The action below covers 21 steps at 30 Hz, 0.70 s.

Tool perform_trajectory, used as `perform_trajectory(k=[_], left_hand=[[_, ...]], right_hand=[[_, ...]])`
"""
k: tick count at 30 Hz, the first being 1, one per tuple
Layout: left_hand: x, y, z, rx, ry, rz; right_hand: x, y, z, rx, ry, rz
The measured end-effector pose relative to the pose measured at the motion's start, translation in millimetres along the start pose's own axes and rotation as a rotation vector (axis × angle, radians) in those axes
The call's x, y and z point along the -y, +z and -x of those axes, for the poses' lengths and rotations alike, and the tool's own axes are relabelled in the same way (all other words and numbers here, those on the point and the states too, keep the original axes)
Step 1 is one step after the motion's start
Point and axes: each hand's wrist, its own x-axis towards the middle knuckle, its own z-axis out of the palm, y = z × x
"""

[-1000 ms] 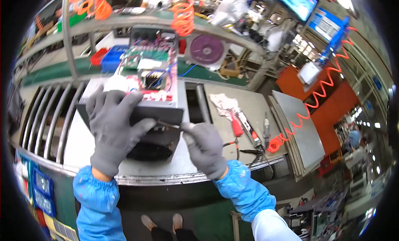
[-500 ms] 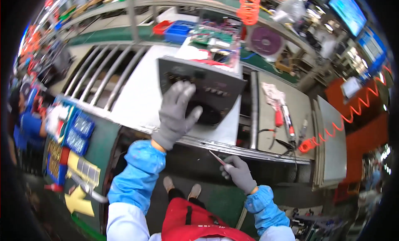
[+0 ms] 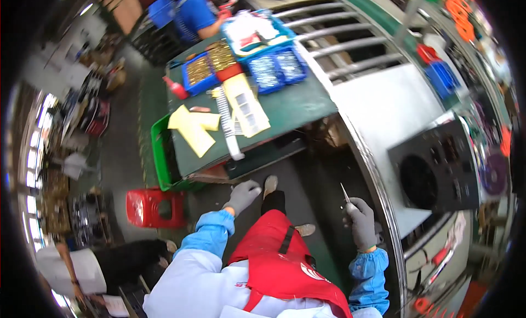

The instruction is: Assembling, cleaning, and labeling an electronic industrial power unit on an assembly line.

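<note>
My left hand (image 3: 244,196), in a grey glove, hangs over the floor beside the green bench. Its fingers are loosely curled together, with nothing seen in them. In my right hand (image 3: 361,225), also gloved, is a slim pointed tool (image 3: 344,192), which looks like tweezers, its tip upward. This hand is just left of the conveyor's metal edge (image 3: 378,181). Farther right, a dark panel (image 3: 452,164) with a large round opening and several small parts rests on a white board (image 3: 378,107), touched by neither hand.
A green bench (image 3: 307,101) carries blue bins of hardware (image 3: 268,74), yellow sheets (image 3: 194,129) and a red bottle (image 3: 175,88). A red stool (image 3: 156,208) and a green crate (image 3: 161,153) stand left. One person (image 3: 194,16) is beyond the bench, another (image 3: 71,268) at lower left.
The view has swung left toward the bench. My left hand has come off the dark panel and dropped back over the floor. My right hand still holds the pointed tool.
</note>
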Motion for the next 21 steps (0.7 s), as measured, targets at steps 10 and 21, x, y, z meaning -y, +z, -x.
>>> perform_trajectory(k=[10,21], left_hand=[[-44.8,-123.6,-95.3,-0.438,0.109,-0.143],[-9.3,-128.5,-186.9,-0.25,0.355,-0.546]], right_hand=[[86.6,180.7,-115.3,0.24,0.008,0.208],[139.1,338.8,-275.2,0.293,0.118,0.569]])
